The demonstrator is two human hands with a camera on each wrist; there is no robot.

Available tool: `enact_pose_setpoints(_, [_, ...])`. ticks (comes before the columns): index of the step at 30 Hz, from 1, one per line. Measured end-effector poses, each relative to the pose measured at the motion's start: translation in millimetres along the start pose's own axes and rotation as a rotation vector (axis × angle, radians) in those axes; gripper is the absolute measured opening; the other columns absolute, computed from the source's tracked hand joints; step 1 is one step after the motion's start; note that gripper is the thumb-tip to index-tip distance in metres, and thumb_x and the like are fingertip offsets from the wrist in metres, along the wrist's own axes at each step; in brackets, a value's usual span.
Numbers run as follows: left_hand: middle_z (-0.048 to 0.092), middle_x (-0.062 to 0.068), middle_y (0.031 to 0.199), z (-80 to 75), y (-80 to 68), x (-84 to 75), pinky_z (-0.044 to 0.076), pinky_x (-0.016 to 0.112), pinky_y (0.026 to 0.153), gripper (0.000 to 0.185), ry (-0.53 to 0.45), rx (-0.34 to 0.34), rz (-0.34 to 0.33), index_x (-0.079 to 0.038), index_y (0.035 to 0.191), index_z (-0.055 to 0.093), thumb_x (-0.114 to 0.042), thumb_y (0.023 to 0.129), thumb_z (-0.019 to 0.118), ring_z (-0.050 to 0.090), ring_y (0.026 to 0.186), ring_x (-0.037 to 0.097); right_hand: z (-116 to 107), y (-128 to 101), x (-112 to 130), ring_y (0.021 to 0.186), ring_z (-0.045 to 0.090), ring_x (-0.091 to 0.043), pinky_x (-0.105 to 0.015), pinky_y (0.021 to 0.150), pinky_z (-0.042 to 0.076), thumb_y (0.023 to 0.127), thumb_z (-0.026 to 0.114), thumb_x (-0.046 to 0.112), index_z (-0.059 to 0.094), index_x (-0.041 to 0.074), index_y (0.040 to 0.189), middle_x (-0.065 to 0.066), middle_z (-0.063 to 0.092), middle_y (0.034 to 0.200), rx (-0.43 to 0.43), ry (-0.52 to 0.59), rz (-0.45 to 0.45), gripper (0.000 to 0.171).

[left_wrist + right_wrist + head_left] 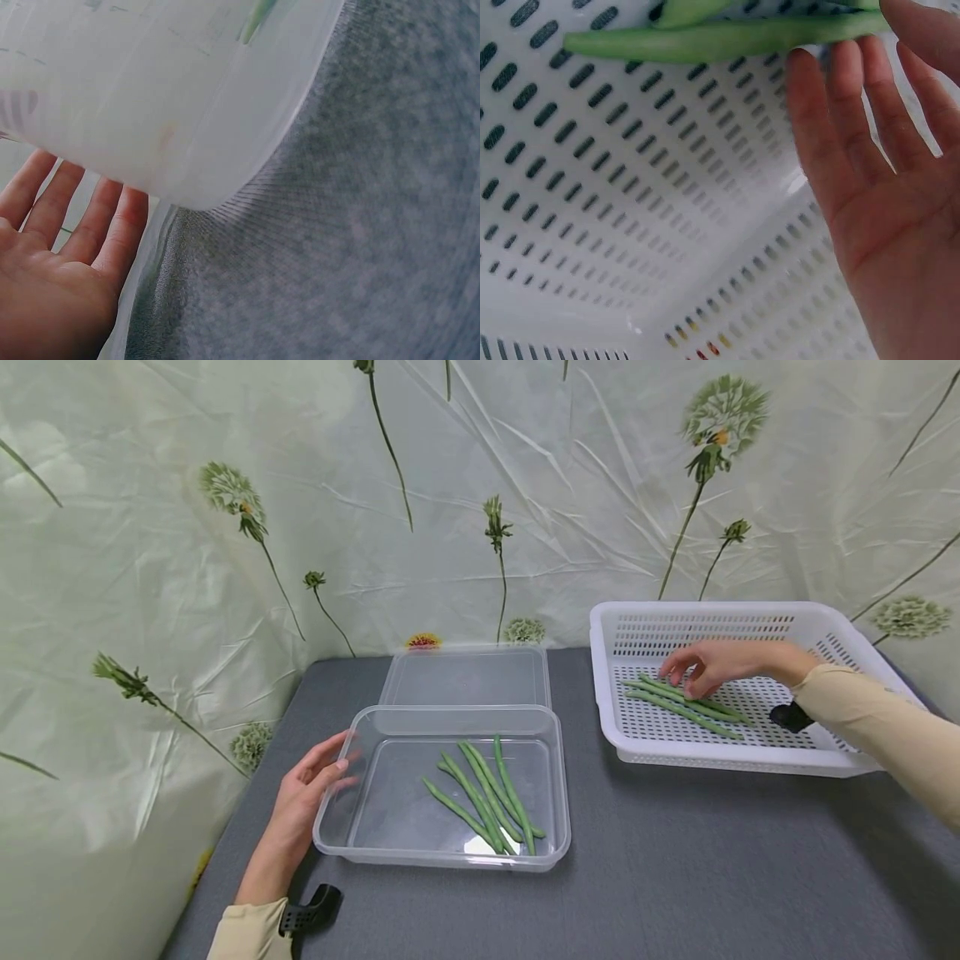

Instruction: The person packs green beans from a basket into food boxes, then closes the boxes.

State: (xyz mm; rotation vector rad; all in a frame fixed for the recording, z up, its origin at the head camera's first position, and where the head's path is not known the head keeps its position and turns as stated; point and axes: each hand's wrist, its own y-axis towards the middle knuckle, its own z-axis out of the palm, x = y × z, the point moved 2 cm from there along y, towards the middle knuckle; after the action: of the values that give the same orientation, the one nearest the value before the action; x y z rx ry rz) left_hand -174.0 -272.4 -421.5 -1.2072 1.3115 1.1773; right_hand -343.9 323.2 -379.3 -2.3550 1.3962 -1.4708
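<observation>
Several green beans (480,793) lie in a clear plastic container (442,865) in front of me. My left hand (303,789) is at the container's left side, its extended fingers touching the wall near the rim. In the left wrist view, the fingertips (133,202) meet the translucent wall. To the right, my right hand (712,667) reaches into a white perforated basket (611,727), over more green beans (682,710). The right wrist view has its fingers fairly straight, with the fingertips (804,64) right at the edge of a bean (682,43).
A flat clear lid (465,677) lies behind the container. Everything stands on a dark grey cloth-covered table (600,877). Behind it hangs a pale sheet (450,568) printed with dandelions. A black wrist strap (311,910) shows on the left wrist.
</observation>
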Motion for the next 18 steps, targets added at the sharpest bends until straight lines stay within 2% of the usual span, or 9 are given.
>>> enact_pose_setpoints(5, [0.051, 0.002, 0.143, -0.3, -0.7, -1.2, 0.053, 0.03, 0.089, 0.048, -0.006, 0.005, 0.005, -0.005, 0.147, 0.043, -0.016, 0.102, 0.055, 0.056, 0.122, 0.012, 5.1, 5.5, 1.1, 0.082, 0.051, -0.02, -0.029, 0.068, 0.049, 0.085, 0.07, -0.004, 0.048, -0.006, 0.132, -0.012, 0.047, 0.103, 0.016, -0.043, -0.046, 0.053])
enact_pose_setpoints(10, [0.05, 0.003, 0.143, -0.2, 0.3, -2.2, 0.052, 0.029, 0.089, 0.048, 0.0, 0.002, -0.008, -0.006, 0.147, 0.043, -0.018, 0.102, 0.056, 0.056, 0.122, 0.011, 7.6, 6.2, 1.8, 0.077, 0.05, -0.019, -0.028, 0.068, 0.045, 0.083, 0.07, -0.006, 0.049, -0.004, 0.13, -0.011, 0.048, 0.097, 0.006, -0.063, -0.059, 0.052])
enact_pose_setpoints(18, [0.048, 0.003, 0.144, -0.6, 0.0, -0.5, 0.052, 0.028, 0.089, 0.049, 0.018, -0.002, -0.017, -0.006, 0.148, 0.043, -0.019, 0.102, 0.057, 0.055, 0.121, 0.009, 12.7, 7.0, -1.7, 0.074, 0.046, -0.018, -0.028, 0.065, 0.043, 0.086, 0.065, -0.009, 0.045, -0.002, 0.131, -0.011, 0.045, 0.095, 0.01, -0.012, -0.045, 0.05])
